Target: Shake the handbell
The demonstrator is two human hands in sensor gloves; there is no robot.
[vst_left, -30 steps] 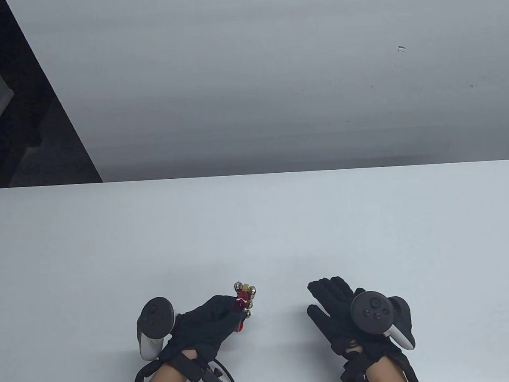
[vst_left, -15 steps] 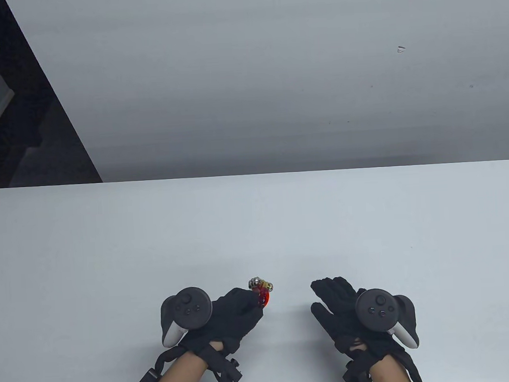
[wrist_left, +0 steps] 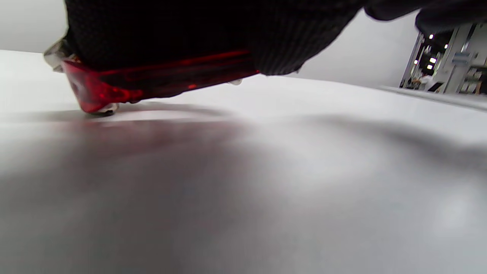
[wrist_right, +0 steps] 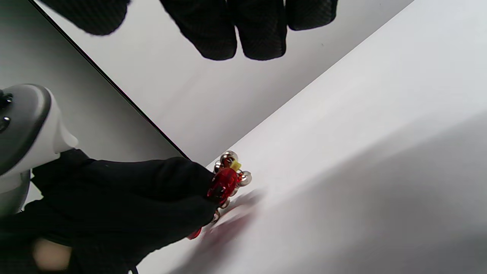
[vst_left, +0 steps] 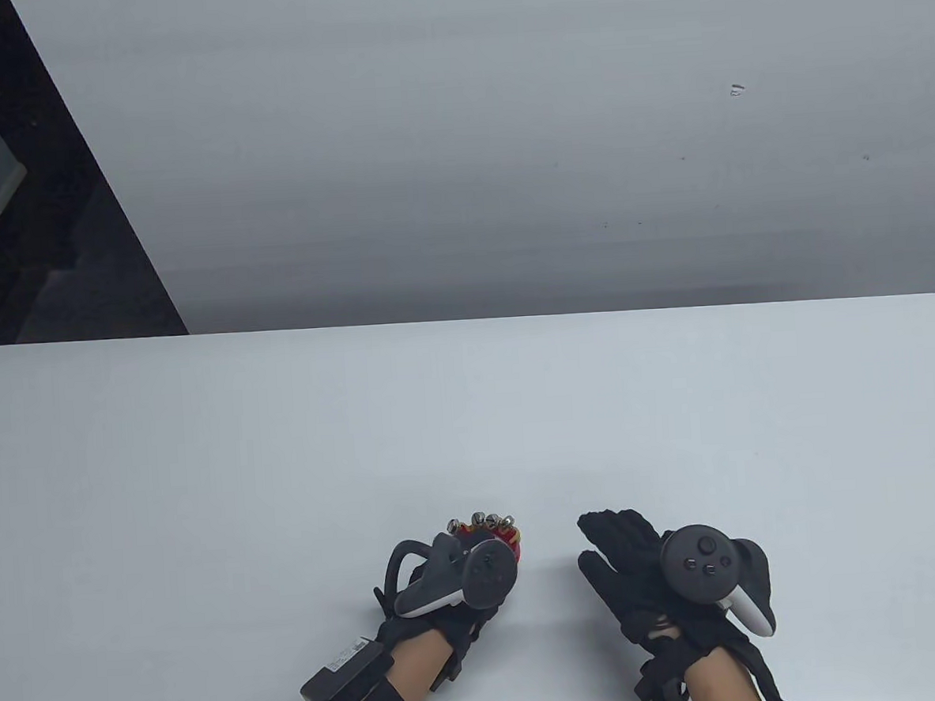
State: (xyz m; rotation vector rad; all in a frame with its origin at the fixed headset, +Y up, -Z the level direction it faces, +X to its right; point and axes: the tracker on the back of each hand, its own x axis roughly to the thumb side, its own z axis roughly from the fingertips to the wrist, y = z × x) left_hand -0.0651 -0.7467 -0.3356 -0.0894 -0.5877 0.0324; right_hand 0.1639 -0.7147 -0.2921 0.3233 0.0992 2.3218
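The handbell (vst_left: 487,523) has a translucent red handle and a cluster of small silver jingle bells. My left hand (vst_left: 465,542) grips the handle, turned palm down, with its tracker on top hiding most of the fingers. In the left wrist view the red handle (wrist_left: 152,78) lies under the glove, and its lower end sits at or just above the tabletop. The right wrist view shows the bells (wrist_right: 230,173) sticking out past the left glove (wrist_right: 133,198). My right hand (vst_left: 618,543) is open and empty, to the right of the bell, fingers extended.
The white table (vst_left: 471,413) spreads out ahead of both hands, with its far edge against a grey wall. A dark gap runs along the left past the table's corner. A cable and a battery pack (vst_left: 345,675) hang on my left forearm.
My left hand has swung right with the handbell and rolled over palm down, so the tracker now lies on top. The bells moved right and lower. The right hand barely moved.
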